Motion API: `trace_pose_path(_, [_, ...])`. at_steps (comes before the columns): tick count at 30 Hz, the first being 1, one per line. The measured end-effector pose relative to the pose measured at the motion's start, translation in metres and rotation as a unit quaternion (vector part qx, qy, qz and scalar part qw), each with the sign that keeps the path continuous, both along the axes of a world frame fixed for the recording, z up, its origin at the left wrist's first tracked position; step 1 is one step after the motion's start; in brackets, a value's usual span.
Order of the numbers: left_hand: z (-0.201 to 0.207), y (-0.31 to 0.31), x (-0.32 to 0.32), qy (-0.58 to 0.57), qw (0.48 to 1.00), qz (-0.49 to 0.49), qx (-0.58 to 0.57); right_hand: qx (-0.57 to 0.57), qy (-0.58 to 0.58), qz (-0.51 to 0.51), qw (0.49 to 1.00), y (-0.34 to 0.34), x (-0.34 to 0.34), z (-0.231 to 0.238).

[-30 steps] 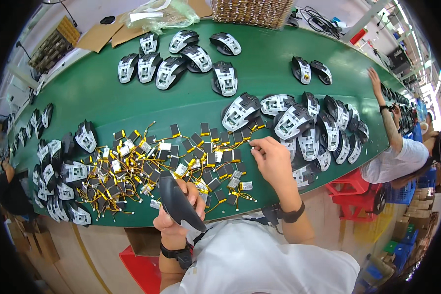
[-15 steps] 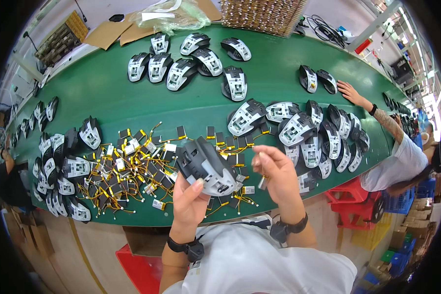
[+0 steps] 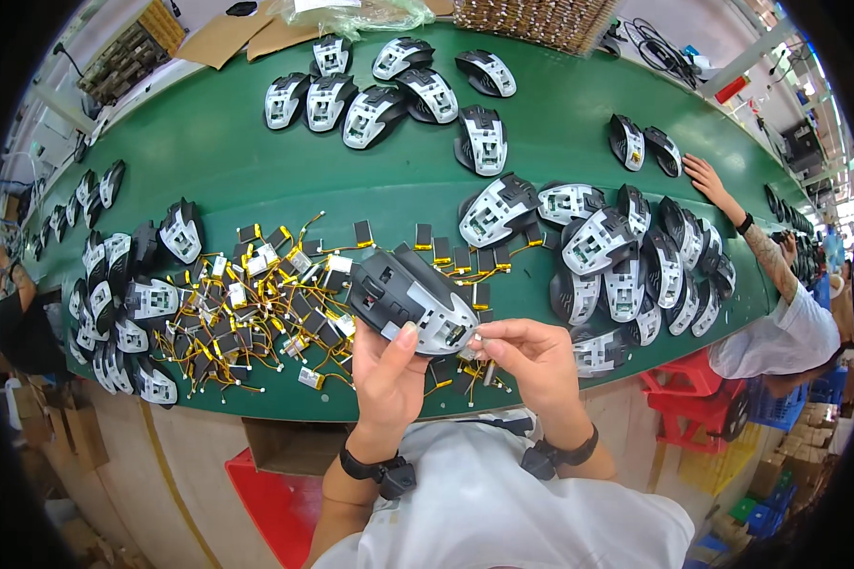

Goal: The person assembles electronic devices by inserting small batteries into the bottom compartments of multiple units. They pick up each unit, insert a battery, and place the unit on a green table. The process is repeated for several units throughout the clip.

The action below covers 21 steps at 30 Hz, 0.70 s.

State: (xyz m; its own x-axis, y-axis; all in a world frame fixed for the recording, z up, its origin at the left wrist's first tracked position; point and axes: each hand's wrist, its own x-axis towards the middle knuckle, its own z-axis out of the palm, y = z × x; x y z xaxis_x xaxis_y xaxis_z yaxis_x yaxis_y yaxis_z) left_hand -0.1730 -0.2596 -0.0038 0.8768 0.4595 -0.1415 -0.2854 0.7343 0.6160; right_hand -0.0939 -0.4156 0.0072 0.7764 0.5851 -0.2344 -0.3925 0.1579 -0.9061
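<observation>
My left hand (image 3: 389, 379) grips a partly built computer mouse (image 3: 413, 302), black on top with a light grey, slotted underside part. It is held tilted above the bench, thumb on its near edge. My right hand (image 3: 531, 358) is closed in a pinch at the mouse's right end, fingertips touching or nearly touching it. Between thumb and forefinger is a small battery on a lead, largely hidden by the fingers. Below and left of the mouse lies a heap of small flat batteries (image 3: 247, 313) with yellow ends, thin leads and white connectors.
Similar mice are clustered on the green bench (image 3: 370, 199): a right pile (image 3: 626, 275), a left pile (image 3: 114, 294) and a far group (image 3: 370, 114). A co-worker's hand (image 3: 707, 180) reaches two mice at the far right. A red stool (image 3: 693, 398) stands below the bench.
My right hand has moved left and down, bringing the small battery's lead to the mouse's end. The mouse stays in my left hand. The view has shifted slightly.
</observation>
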Motion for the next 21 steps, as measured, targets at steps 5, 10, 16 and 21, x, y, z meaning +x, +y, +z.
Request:
trace_pose_path(5, [-0.003,-0.007,-0.001,0.003,0.998,0.035,0.052,-0.042,0.005,0.004,0.999,0.003,-0.003,0.001])
trace_pose_path(10, [-0.001,-0.005,-0.004,-0.006,0.998,0.051,0.043,-0.066,0.031,0.044,0.996,0.005,0.003,-0.015])
trace_pose_path(16, [-0.002,0.006,-0.003,-0.004,0.992,0.019,0.126,-0.011,-0.068,0.009,0.998,0.003,-0.003,-0.007])
trace_pose_path(21, [0.007,0.013,0.013,-0.085,0.99,-0.084,0.07,-0.106,-0.266,0.016,0.958,0.009,-0.006,0.013])
